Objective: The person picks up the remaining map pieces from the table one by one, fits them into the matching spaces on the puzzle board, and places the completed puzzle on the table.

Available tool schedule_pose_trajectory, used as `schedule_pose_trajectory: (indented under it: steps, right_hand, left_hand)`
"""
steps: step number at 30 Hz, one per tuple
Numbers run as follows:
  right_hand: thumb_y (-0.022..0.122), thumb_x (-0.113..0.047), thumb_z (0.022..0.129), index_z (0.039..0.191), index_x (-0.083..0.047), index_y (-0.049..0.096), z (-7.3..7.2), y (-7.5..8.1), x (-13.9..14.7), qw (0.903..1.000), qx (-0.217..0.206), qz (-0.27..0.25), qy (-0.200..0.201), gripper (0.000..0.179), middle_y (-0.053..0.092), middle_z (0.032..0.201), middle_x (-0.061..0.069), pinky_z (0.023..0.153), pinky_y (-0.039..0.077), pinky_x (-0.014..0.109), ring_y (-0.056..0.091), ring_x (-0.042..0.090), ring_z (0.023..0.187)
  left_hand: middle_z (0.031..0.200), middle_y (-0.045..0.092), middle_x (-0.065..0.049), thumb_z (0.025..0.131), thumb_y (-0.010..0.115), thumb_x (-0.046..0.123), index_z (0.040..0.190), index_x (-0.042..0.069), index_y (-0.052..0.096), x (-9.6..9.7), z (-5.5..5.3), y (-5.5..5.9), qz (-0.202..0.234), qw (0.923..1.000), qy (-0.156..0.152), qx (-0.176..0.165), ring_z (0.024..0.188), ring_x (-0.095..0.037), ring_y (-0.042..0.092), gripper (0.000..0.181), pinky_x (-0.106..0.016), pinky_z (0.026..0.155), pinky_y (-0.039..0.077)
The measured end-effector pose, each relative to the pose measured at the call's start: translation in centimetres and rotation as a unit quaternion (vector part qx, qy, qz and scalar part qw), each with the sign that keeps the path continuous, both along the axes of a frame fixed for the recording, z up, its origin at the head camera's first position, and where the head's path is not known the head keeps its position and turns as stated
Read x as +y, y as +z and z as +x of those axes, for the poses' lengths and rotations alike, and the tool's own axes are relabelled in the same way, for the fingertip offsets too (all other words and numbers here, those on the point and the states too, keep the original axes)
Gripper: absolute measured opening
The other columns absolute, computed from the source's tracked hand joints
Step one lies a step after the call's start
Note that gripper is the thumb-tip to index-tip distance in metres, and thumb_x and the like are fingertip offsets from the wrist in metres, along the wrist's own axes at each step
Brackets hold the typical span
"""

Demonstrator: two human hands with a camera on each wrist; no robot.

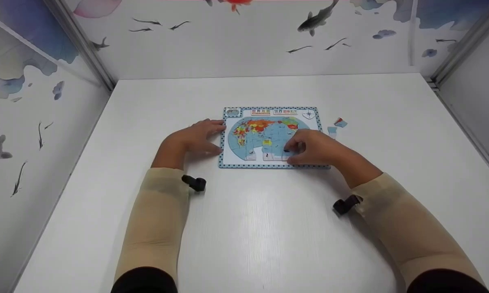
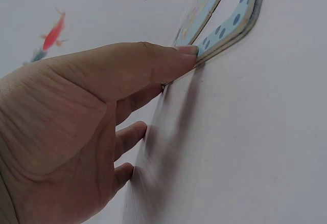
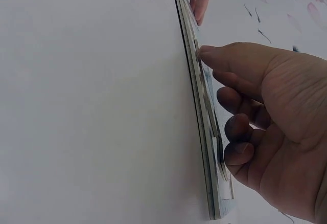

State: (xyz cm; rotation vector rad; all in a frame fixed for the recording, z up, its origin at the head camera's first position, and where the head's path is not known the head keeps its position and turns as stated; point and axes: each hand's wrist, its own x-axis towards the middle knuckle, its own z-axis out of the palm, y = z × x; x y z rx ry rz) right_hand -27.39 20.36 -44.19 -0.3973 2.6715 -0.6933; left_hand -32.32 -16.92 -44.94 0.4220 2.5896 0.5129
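A world-map jigsaw puzzle lies flat on the white table, its board [image 1: 264, 166] edged in blue with dark dots. My left hand [image 1: 193, 138] rests at the board's left edge, fingers spread; in the left wrist view the thumb [image 2: 186, 55] touches the dotted rim [image 2: 220, 31]. Over the map's lower right is my right hand [image 1: 319, 146], fingers curled, thumb and index finger on a puzzle piece [image 1: 286, 156]. That piece is mostly hidden by the hand. From the right wrist, the thumb [image 3: 212, 55] meets the edge of a slightly raised piece. A white gap [image 1: 258, 153] shows between lower pieces.
Two loose puzzle pieces lie right of the board: one red and blue [image 1: 340, 122], one light blue [image 1: 332, 131] partly behind the right hand. White panels [image 1: 244, 53] painted with fish stand behind and beside the table. Each wrist carries a small black camera [image 1: 195, 183].
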Motion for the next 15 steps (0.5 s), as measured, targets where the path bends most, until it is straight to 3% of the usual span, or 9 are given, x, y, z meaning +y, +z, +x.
schedule_pose_trajectory:
  steps: [7, 15]
  right_hand:
    - [0.088, -0.032, 0.089, 0.122, -0.029, 0.080, 0.01, -0.09, -0.07, 1.0000, -0.007, 0.002, -0.001, 0.034, 0.069, 0.122, -0.006, 0.100, 0.054, 0.040, 0.061, 0.022, 0.110]
    - [0.087, -0.029, 0.089, 0.123, -0.028, 0.080, -0.02, -0.32, 0.11, 0.9999, 0.002, -0.001, 0.010, 0.034, 0.069, 0.116, -0.004, 0.095, 0.051, 0.038, 0.059, 0.022, 0.107]
  left_hand:
    - [0.181, 0.015, 0.015, 0.093, 0.079, 0.044, 0.167, 0.043, 0.033, 0.00, 0.13, 0.26, -0.002, 1.0000, 0.001, -0.001, 0.172, -0.025, 0.001, 0.087, -0.063, 0.137, 0.011]
    - [0.181, 0.015, 0.016, 0.093, 0.078, 0.042, 0.168, 0.040, 0.033, 0.08, 0.15, 0.16, 0.004, 1.0000, 0.006, -0.006, 0.172, -0.024, 0.000, 0.088, -0.063, 0.137, 0.010]
